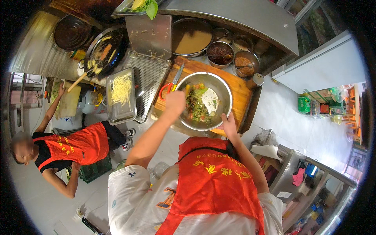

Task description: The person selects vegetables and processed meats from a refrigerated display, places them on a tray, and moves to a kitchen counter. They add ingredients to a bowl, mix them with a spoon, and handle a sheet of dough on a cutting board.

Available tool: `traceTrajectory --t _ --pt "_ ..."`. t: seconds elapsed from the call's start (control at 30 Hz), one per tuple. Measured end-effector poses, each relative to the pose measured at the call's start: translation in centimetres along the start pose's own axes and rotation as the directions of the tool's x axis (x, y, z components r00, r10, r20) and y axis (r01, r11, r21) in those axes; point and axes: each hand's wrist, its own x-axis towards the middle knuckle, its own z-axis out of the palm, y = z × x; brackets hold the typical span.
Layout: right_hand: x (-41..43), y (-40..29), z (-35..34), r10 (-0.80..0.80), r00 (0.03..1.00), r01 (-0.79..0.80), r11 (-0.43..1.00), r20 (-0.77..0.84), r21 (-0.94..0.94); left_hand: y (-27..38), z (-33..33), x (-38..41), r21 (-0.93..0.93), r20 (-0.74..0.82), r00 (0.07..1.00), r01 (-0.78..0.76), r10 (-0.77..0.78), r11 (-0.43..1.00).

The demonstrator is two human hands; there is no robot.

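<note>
A stainless steel mixing bowl stands on a wooden cutting board, holding chopped greens and red pieces. My right hand grips its near right rim. Over its left rim, my left hand is closed around a yellowish utensil that reaches into the greens; its lower end is hidden. Scissors with red handles lie open on the board beside the bowl, left of it. Behind the bowl are a metal container of dark red sauce and one of orange-brown seasoning, both with spoons.
Further left are a metal tray of pale yellow shreds, a perforated metal tray with a knife, and a wok with food over a blue flame. A co-worker in a red apron is at the left. A shaker stands right of the board.
</note>
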Motion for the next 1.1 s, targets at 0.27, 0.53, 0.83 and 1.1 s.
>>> traceTrajectory --t 0.27,0.53,0.83,1.1 --pt "0.0 -0.2 -0.1 -0.02 1.0 0.02 0.999 0.0 -0.038 7.8 1.2 -3.5 -0.166 -0.046 0.948 -0.318 0.315 0.933" --pt "1.3 -0.2 0.2 0.026 0.999 -0.025 0.999 -0.021 0.046 7.7 1.7 1.5 -0.026 0.019 0.945 -0.327 0.327 0.945" --pt "-0.8 1.6 -0.1 0.046 0.998 -0.044 0.998 -0.046 0.042 9.8 4.9 -4.1 -0.078 0.096 0.934 -0.337 0.344 0.938" --pt "1.1 -0.2 -0.4 0.058 0.998 -0.059 0.997 0.021 0.043 4.2 0.0 -0.3 -0.201 0.027 0.961 -0.265 0.275 0.943"
